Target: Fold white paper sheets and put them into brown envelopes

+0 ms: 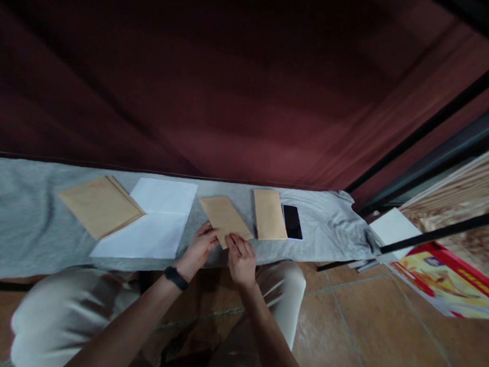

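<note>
A brown envelope [224, 216] lies tilted on the grey cloth [16, 213] that covers the low table. My left hand [198, 249], with a black band at the wrist, pinches the envelope's near left edge. My right hand [241, 258] rests its bent fingers on the near right corner of the same envelope. To the right lies a second brown envelope [270, 213], and beside that a black phone [292, 221]. On the left lie white sheets of paper [150, 220] and a stack of larger brown envelopes [99, 205].
A dark red curtain [236, 90] hangs behind the table. My knees in light trousers [68, 311] are under the table's near edge. At the right, on the tiled floor [363, 339], lie a white sheet [394, 225] and a red and yellow printed poster [447, 278].
</note>
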The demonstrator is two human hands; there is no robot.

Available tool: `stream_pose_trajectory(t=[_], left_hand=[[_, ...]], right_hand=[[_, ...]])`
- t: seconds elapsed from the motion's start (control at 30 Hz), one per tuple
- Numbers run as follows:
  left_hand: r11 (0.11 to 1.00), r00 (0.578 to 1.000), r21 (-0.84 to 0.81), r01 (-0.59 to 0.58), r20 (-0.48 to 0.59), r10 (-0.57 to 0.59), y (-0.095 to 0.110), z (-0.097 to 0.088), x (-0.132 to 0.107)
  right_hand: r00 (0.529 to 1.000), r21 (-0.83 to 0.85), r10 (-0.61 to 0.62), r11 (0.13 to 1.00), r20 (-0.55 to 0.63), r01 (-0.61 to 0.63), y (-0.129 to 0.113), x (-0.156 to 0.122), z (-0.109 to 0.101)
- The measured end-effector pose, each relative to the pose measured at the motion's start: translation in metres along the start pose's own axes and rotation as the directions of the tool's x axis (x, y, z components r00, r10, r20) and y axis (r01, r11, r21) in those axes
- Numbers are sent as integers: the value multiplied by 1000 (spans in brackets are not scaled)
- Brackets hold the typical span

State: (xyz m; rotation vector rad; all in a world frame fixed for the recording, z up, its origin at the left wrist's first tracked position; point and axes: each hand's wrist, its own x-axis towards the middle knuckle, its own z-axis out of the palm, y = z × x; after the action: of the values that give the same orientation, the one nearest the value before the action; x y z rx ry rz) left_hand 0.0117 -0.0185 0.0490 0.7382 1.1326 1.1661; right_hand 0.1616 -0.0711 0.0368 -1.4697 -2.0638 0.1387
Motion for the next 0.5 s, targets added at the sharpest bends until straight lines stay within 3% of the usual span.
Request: stream_pose_trajectory(t=[0.2,0.37,0.43,0.5], left_hand=[[965,998,263,-18,-46,32,-10,-19,24],[860,980,504,-82,-116,161,-11,-27,35],[762,956,626,-163,-91,279,-15,-23,30],[586,915,754,-298,50,401,-22,-15,21]], right_hand=[[999,40,21,999,29,-22,5,-12,20],[996,-49,84,995,33,-83,11,-16,35],[995,-74,84,994,48,-81,13,-17,40],[994,-87,88,993,58,-83,14,-18,45]])
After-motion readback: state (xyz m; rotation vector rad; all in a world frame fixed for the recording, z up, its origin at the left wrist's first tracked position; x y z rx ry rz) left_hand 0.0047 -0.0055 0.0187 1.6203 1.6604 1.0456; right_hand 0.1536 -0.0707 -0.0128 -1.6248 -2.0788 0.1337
